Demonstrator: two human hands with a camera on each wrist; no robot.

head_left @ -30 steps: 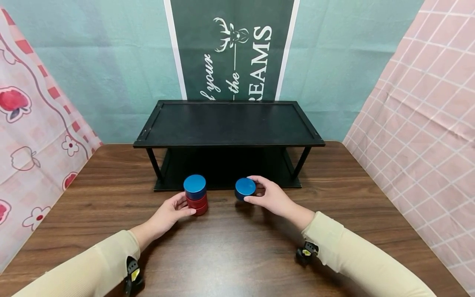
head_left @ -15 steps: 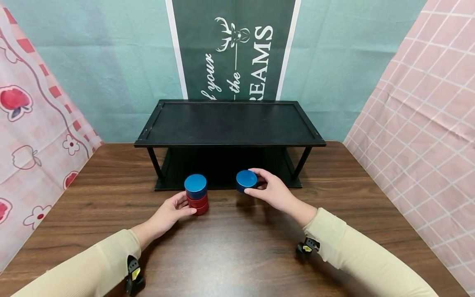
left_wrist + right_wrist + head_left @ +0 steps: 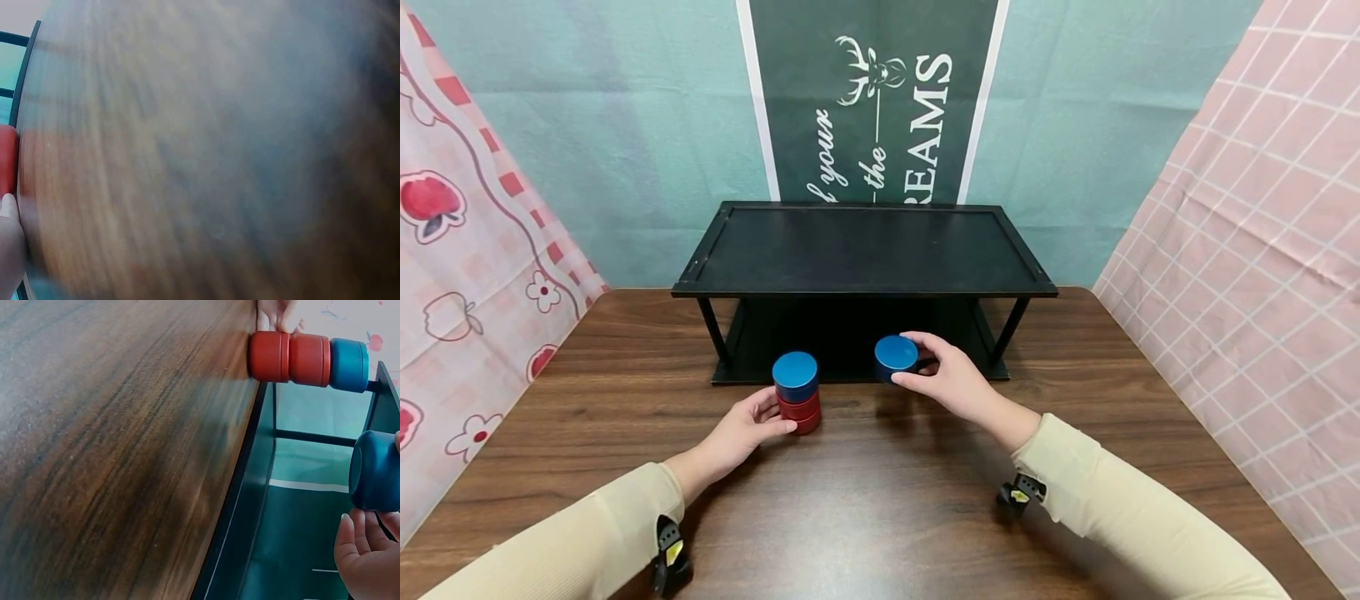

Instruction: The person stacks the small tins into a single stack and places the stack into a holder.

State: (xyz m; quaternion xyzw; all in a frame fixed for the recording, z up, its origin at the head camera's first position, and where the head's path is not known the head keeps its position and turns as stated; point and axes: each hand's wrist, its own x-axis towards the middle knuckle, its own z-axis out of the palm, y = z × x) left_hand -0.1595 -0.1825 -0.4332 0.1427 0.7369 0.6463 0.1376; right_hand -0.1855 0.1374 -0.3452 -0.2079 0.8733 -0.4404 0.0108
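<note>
My left hand [image 3: 739, 433] grips the red part of an upright stack, thumb in front and fingers round the left side. Two red round tins [image 3: 290, 357] make up its lower part, standing on the table, with a blue round tin [image 3: 795, 375] on top. To the right, my right hand [image 3: 951, 379] pinches another blue round tin [image 3: 896, 357] between thumb and fingers. That tin hangs above the table in the right wrist view, apart from the stack. Only a strip of a red tin [image 3: 7, 159] and part of a finger show in the left wrist view.
A black two-level rack [image 3: 865, 250] stands behind both hands, its lower shelf [image 3: 865, 333] just beyond the tins. The brown wood-grain table [image 3: 850, 508] extends in front. Patterned cloths hang left and right, and a green cloth with lettering [image 3: 880, 108] hangs behind.
My right hand has lifted its blue tin higher and slightly away from me, up in front of the rack. The left hand and the stack have stayed in place.
</note>
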